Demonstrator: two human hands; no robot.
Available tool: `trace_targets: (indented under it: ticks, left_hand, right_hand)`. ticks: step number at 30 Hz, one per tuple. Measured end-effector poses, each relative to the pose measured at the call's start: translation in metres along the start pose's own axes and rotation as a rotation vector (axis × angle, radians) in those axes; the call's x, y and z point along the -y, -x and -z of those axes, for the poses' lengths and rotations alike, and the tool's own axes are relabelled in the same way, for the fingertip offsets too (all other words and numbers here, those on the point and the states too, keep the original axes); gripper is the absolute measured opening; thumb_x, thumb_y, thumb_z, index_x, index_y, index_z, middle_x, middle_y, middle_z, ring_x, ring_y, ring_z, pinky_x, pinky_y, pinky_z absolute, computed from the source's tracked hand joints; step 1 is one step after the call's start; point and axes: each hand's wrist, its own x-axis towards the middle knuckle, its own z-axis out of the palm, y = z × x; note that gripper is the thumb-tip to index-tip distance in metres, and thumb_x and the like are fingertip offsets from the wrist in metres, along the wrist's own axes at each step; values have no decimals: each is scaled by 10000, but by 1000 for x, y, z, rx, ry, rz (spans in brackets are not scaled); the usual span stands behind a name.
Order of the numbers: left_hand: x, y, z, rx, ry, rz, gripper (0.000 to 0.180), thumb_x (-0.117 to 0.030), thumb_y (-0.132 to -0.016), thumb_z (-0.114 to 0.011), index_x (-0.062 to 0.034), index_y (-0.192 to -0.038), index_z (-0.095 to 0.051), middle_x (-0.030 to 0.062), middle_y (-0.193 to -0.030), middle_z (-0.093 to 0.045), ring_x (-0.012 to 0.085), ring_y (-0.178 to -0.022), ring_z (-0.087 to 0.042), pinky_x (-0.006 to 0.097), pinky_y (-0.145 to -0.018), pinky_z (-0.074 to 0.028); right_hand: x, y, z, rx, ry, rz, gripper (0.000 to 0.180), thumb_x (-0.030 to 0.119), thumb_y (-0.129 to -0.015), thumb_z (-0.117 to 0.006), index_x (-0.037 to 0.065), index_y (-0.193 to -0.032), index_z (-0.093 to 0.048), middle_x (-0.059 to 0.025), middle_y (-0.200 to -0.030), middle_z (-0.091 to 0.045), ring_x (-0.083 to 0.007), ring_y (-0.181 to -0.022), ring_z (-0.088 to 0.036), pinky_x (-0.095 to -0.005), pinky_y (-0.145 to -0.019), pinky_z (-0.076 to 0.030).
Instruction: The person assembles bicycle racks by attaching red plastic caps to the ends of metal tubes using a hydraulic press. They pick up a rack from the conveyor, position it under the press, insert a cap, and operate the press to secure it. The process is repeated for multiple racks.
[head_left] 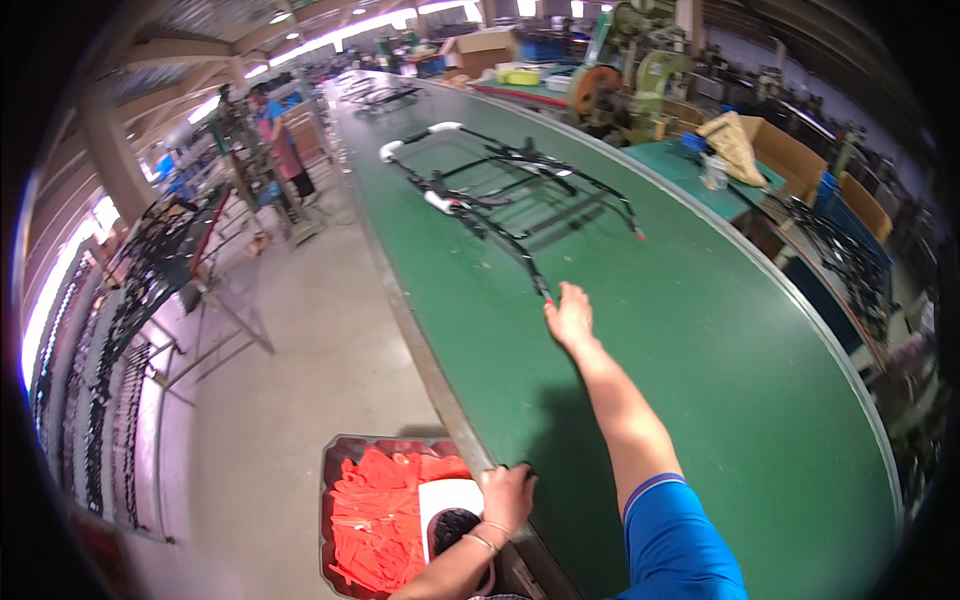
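I see the black tubular frame point(529, 155) lying beyond my right hand point(571, 316), between the green worktop's point(720, 350) long edges. My right thumb is by its near red-tipped leg point(540, 285), fingers extended; whether they pinch, I can't tell. My left hand point(508, 497) bends its fingers at the worktop's left edge. I'd grip the tube firmly, keeping the frame flat.

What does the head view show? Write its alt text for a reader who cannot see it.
A person's right hand is at the near, red-tipped end of a black tubular frame lying on a long green work surface, while the left hand rests on its edge. At lower left, a dark bin holds red strips; workshop machinery stands beyond.
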Motion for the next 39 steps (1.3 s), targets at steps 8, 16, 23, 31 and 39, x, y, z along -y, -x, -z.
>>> trace_targets:
  ticks: [8,16,23,31,39]
  left_hand:
    - [-10,-5,8,46,69,23,165,-212,-863,-628,-100,-984,-627,75,-799,-581,264,-831,-557,396,-770,-399]
    - [-7,7,8,-15,108,40,176,-191,-877,-617,-77,-1010,-595,92,-812,-589,263,-862,-546,385,-796,-390]
    - [1,-7,-18,58,-101,19,132,-220,-832,-617,-101,-870,-660,108,-807,-631,305,-793,-616,446,-736,-421]
    - [10,-1,-12,-269,198,40,162,-173,-862,-617,-47,-963,-595,150,-873,-638,357,-860,-579,450,-797,-402]
    - [22,15,-23,-439,712,294,176,-152,-911,-605,-7,-1004,-569,79,-745,-579,183,-675,-548,320,-646,-462]
  right_hand:
    - [-26,-84,-76,65,-145,-32,413,235,-761,-705,-23,-1063,-592,-223,-991,-667,-380,-959,-639,-451,-862,-487]
    - [-37,40,-6,160,-248,60,326,248,-854,-596,-18,-1042,-593,-253,-977,-639,-420,-931,-618,-442,-811,-478]
    - [-185,175,169,-34,-161,-33,212,185,-929,-577,-23,-960,-558,-124,-757,-546,-202,-692,-476,-354,-669,-449]
    - [-211,447,357,2,10,-446,188,158,-847,-647,-9,-856,-561,-117,-704,-543,-195,-646,-459,-362,-622,-415]
    - [-129,734,450,-583,395,-1116,46,-1,-832,-634,-20,-855,-599,-62,-822,-608,-148,-753,-552,-277,-714,-471]
